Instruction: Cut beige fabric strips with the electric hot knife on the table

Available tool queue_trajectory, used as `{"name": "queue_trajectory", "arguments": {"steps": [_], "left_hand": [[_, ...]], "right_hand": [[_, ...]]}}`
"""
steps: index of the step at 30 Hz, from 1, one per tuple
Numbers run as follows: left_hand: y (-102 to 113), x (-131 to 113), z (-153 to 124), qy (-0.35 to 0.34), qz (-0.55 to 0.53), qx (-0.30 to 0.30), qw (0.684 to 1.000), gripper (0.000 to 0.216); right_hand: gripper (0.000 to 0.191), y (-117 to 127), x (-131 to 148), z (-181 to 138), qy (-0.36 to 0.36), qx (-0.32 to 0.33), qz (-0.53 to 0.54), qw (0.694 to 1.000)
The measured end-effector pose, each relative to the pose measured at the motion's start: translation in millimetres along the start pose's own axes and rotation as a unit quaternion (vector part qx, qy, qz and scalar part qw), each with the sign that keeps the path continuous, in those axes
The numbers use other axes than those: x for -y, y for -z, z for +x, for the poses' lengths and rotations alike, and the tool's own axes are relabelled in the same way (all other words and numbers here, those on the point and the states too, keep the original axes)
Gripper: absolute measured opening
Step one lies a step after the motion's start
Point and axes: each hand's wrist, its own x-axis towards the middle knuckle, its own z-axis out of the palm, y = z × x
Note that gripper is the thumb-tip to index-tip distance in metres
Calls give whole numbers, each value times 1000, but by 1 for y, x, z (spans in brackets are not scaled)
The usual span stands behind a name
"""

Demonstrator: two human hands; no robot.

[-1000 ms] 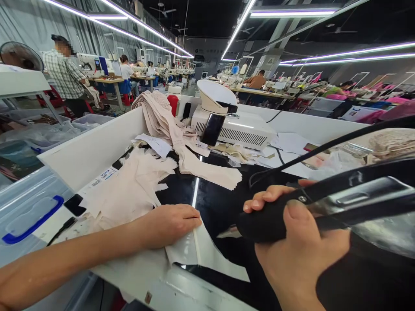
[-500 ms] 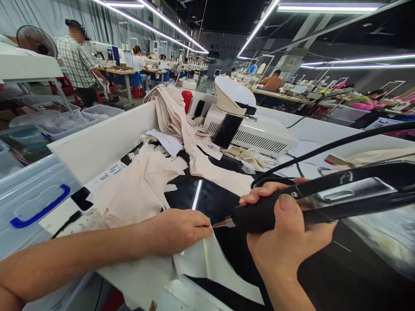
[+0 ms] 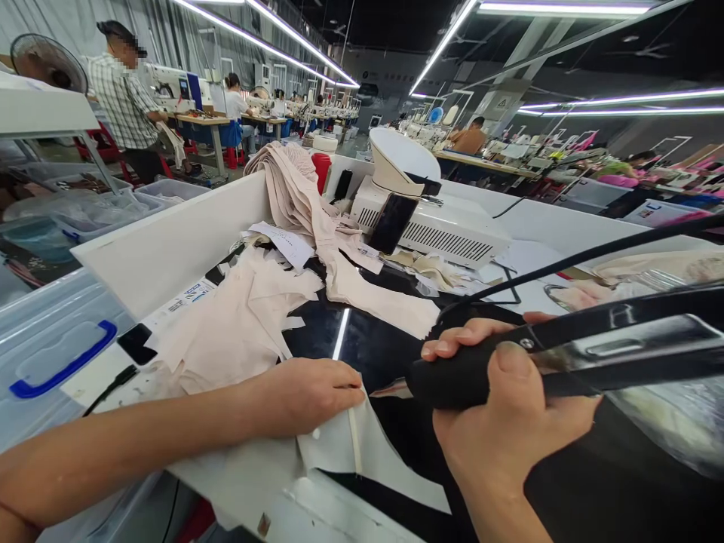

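My left hand (image 3: pixel 320 396) is closed in a pinch on the upper edge of a pale fabric piece (image 3: pixel 390 460). A narrow raised strip runs down that piece from my fingertips. My right hand (image 3: pixel 509 407) is wrapped around a black corded hand tool (image 3: pixel 616 351) with a long silver panel, shaped like a hair straightener. Its rounded end points at my left hand, and its far end leaves the view at the right. Beyond my left hand lies a heap of light pink fabric pieces (image 3: pixel 237 309). One long pink piece (image 3: pixel 378 298) stretches across the glossy black tabletop.
A white machine (image 3: pixel 430 226) with a phone (image 3: pixel 394 222) leaning on it stands at the back. Folded pink fabric (image 3: pixel 288 181) hangs over the white side panel (image 3: pixel 181 241). The tool's black cord (image 3: pixel 593 260) crosses the right side. A lidded plastic box (image 3: pixel 62 347) sits left.
The black tool and my right hand have shifted slightly to the right. My left hand keeps its pinch on the pale fabric. The whole view has moved a little.
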Motion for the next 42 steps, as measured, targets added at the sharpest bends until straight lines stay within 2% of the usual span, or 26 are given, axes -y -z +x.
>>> {"name": "queue_trajectory", "arguments": {"steps": [8, 13, 16, 20, 23, 29, 33, 42], "left_hand": [[-3, 2, -2, -8, 13, -14, 1000, 29], [1, 2, -3, 6, 10, 10, 1000, 28], [5, 3, -3, -5, 22, 15, 1000, 28], [12, 1, 3, -46, 33, -7, 998, 24], [16, -4, 9, -48, 37, -14, 998, 24], [19, -13, 10, -48, 31, 27, 998, 25], [21, -14, 3, -22, 12, 35, 999, 21], [22, -15, -1, -31, 36, 48, 998, 24]], "right_hand": [[39, 8, 0, -6, 6, 18, 13, 1000], [38, 7, -1, -8, 17, 27, 10, 999], [39, 8, 6, -8, 5, 12, 9, 1000], [40, 12, 17, -8, 6, -11, 3, 1000], [40, 16, 21, -9, 5, -12, 3, 1000], [40, 21, 16, -12, 12, 9, 8, 1000], [37, 22, 11, -15, 32, 30, 10, 999], [34, 21, 0, -20, 54, 63, 14, 996]]}}
